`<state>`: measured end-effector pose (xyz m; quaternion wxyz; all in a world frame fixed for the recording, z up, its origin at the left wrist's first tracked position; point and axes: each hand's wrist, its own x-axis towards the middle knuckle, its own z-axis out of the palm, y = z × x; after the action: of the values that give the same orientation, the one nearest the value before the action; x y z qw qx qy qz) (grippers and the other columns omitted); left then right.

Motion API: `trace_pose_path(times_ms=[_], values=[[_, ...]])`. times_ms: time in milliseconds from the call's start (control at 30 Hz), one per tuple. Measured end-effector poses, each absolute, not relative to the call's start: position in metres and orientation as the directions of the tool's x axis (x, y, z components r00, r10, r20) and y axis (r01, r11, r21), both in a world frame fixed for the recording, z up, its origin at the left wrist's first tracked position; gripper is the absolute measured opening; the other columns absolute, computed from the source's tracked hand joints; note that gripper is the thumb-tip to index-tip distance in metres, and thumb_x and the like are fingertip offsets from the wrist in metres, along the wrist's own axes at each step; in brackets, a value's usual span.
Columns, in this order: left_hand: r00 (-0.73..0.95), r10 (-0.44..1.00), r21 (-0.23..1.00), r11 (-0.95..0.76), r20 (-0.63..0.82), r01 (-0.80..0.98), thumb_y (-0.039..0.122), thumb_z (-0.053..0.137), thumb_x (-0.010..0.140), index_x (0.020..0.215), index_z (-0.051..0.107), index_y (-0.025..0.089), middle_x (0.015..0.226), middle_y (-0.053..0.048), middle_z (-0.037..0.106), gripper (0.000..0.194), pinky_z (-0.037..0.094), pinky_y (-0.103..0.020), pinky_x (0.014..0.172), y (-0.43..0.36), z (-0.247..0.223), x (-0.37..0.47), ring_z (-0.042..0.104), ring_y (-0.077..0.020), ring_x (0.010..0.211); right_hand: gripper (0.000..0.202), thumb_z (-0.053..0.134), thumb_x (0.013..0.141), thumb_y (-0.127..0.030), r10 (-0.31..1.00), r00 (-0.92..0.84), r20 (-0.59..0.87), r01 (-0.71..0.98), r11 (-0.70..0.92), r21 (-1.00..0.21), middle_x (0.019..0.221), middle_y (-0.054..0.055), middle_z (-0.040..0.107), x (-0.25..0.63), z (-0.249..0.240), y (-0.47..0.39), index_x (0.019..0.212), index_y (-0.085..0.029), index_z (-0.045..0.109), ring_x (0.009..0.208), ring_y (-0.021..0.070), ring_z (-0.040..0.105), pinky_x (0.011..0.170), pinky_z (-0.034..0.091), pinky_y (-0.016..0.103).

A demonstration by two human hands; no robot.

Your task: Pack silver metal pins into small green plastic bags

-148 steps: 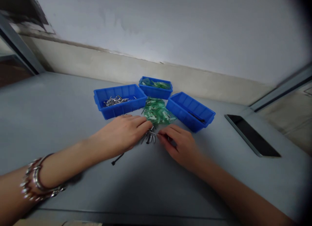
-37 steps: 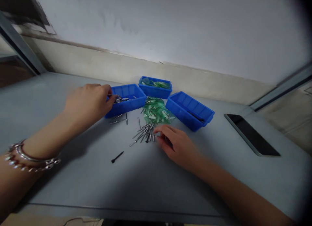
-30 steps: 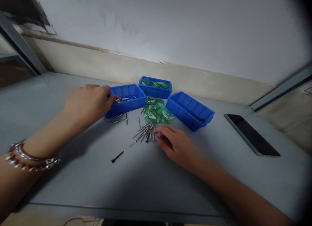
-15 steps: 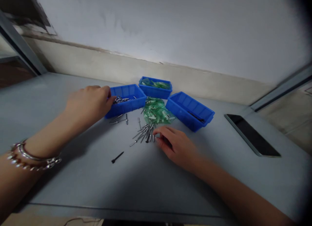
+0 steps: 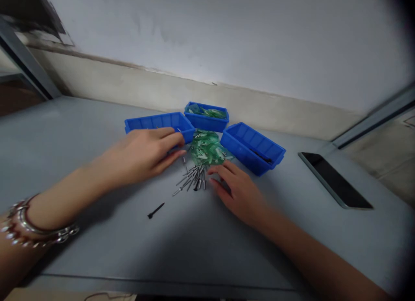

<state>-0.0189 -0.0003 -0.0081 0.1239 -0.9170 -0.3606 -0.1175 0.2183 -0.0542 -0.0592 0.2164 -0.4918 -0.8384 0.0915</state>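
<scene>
A small pile of silvery pop rivets [image 5: 193, 178] lies on the grey table. My left hand [image 5: 152, 150] hovers to its left, in front of the left blue bin [image 5: 155, 120], with thumb and fingers apart and nothing visible between them. At the pile's right edge is my right hand [image 5: 235, 186], fingers parted and holding nothing that I can see. Green and clear plastic pieces [image 5: 209, 148] are heaped just behind the rivets. One black screw [image 5: 156, 210] lies alone nearer the front. My left hand hides part of the left bin and the table before it.
The back blue bin [image 5: 207, 123] holds more green pieces. In the right blue bin [image 5: 251, 160] lie dark screws. A phone [image 5: 335, 180] rests flat at the right. A wall [image 5: 207, 91] runs behind the table.
My left hand has moved right and nearer, from over the left bin to beside the rivet pile, and its fingers have opened. My right hand's fingers have drawn slightly off the pile.
</scene>
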Motion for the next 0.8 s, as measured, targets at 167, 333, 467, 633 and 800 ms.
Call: trace_pose_path(times_ms=[167, 333, 467, 633, 800], values=[[0.759, 0.642, -0.014, -0.762, 0.106, 0.647, 0.042, 0.039, 0.097, 0.091, 0.06, 0.018, 0.083, -0.005, 0.061, 0.032, 0.037, -0.028, 0.059, 0.006, -0.017, -0.02, 0.056, -0.0166, 0.066, 0.031, 0.051, 0.093, -0.023, 0.931, -0.342, 0.127, 0.883, 0.365, -0.295, 0.111, 0.012, 0.061, 0.215, -0.052, -0.055, 0.121, -0.016, 0.06, 0.1, 0.0264, 0.061, 0.088, 0.051, 0.044], [0.743, 0.669, 0.043, -0.742, -0.018, 0.669, 0.037, 0.047, 0.093, 0.093, 0.062, 0.019, 0.085, -0.006, 0.062, 0.023, 0.036, -0.027, 0.059, 0.004, -0.021, -0.019, 0.059, -0.0172, 0.069, 0.029, 0.05, 0.093, -0.022, 0.936, -0.335, 0.111, 0.902, 0.352, -0.248, 0.108, 0.011, 0.062, 0.213, -0.05, -0.056, 0.119, -0.017, 0.062, 0.099, 0.0269, 0.062, 0.088, 0.05, 0.047], [0.751, 0.657, 0.07, -0.748, -0.063, 0.66, 0.035, 0.048, 0.093, 0.089, 0.061, 0.019, 0.083, -0.006, 0.062, 0.021, 0.035, -0.028, 0.058, 0.002, -0.022, -0.016, 0.058, -0.0166, 0.067, 0.021, 0.049, 0.093, -0.019, 0.911, -0.385, 0.147, 0.876, 0.411, -0.251, 0.1, 0.009, 0.063, 0.213, -0.05, -0.053, 0.106, -0.018, 0.066, 0.094, 0.0242, 0.062, 0.086, 0.049, 0.044], [0.747, 0.659, 0.036, -0.747, -0.091, 0.664, 0.033, 0.046, 0.094, 0.09, 0.059, 0.018, 0.085, -0.006, 0.061, 0.02, 0.036, -0.028, 0.058, 0.001, -0.023, -0.016, 0.059, -0.0176, 0.069, 0.021, 0.049, 0.092, -0.018, 0.903, -0.398, 0.162, 0.861, 0.428, -0.275, 0.099, 0.009, 0.064, 0.213, -0.052, -0.052, 0.107, -0.017, 0.065, 0.094, 0.024, 0.062, 0.086, 0.049, 0.044], [0.728, 0.686, -0.016, -0.728, 0.0, 0.686, 0.035, 0.045, 0.095, 0.098, 0.059, 0.018, 0.091, -0.006, 0.061, 0.023, 0.038, -0.029, 0.06, 0.001, -0.022, -0.013, 0.06, -0.0183, 0.072, 0.026, 0.049, 0.092, -0.017, 0.915, -0.375, 0.152, 0.867, 0.404, -0.292, 0.104, 0.01, 0.064, 0.212, -0.051, -0.052, 0.114, -0.017, 0.063, 0.096, 0.0249, 0.062, 0.087, 0.05, 0.044]])
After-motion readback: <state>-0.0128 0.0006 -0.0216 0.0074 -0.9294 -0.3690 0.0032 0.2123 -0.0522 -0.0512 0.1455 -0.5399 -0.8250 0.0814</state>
